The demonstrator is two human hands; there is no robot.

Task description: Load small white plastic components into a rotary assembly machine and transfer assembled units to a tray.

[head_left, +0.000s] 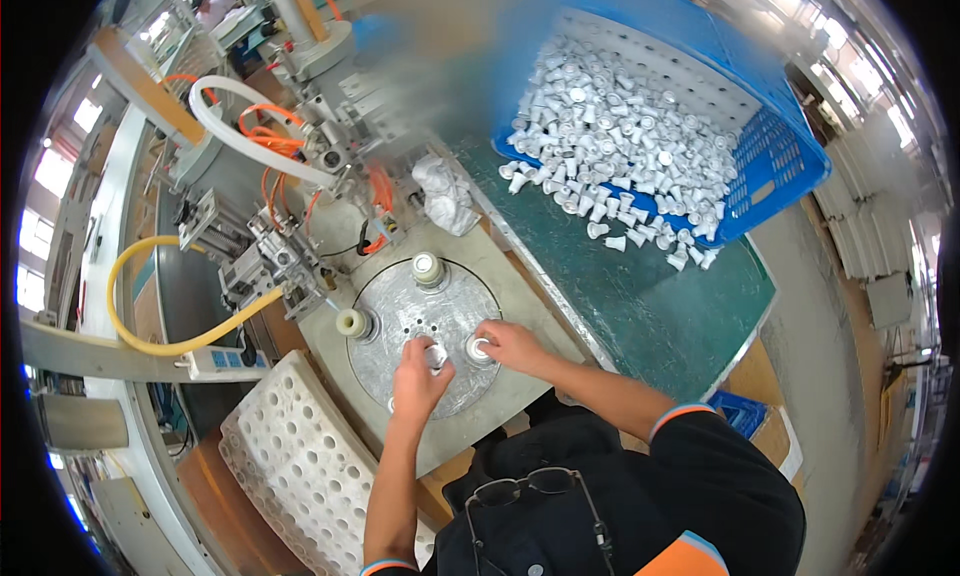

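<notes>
A round metal turntable [400, 316] carries several cylindrical fixtures round its edge. My left hand [415, 379] is closed on a small white cup-shaped piece [436, 356] over the near part of the disc. Further right, the fingers of my right hand [512, 347] pinch a white round part [478, 349] sitting at a fixture by the disc's right edge. At the far side stands a pale fixture [428, 268] with a white top. Another cream fixture [352, 323] with a hole in its end is on the left.
A blue crate [770, 181] lies tipped on the green table [640, 306], spilling many white cup-shaped parts [620, 126]. Left of the disc stands a machine head [275, 266] with a yellow hose [125, 306]. A white tray with holes [300, 456] leans nearby; a crumpled white cloth [445, 196] lies behind.
</notes>
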